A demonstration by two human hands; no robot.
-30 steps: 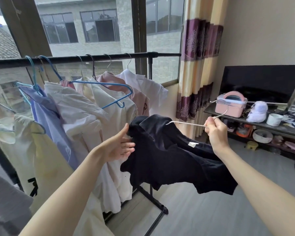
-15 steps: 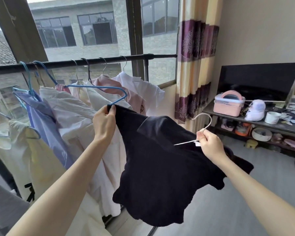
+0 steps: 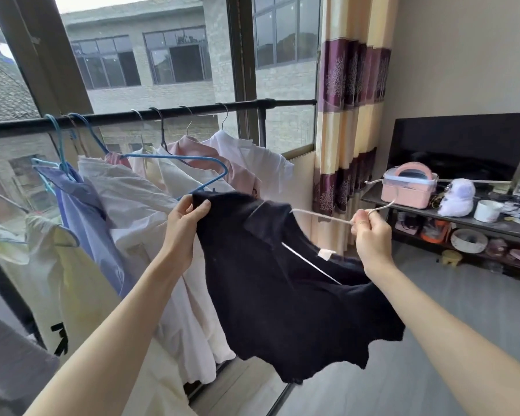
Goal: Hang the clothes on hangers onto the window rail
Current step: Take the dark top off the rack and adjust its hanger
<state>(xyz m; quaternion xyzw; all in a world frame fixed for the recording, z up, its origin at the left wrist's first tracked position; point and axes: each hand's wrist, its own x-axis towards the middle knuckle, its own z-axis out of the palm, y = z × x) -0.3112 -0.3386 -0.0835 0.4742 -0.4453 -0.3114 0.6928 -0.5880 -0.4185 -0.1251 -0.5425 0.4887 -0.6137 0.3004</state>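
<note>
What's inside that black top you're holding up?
A white wire hanger runs inside the black top: one arm shows at the neck opening, its hook in the right hand. The hanger's far end near the left hand is covered by fabric.

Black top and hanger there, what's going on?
A person is fitting a black top onto a white hanger. The left hand pinches the top's shoulder edge; the right hand grips the hanger by its hook. It is not on the rail yet, where other shirts already hang.
</note>
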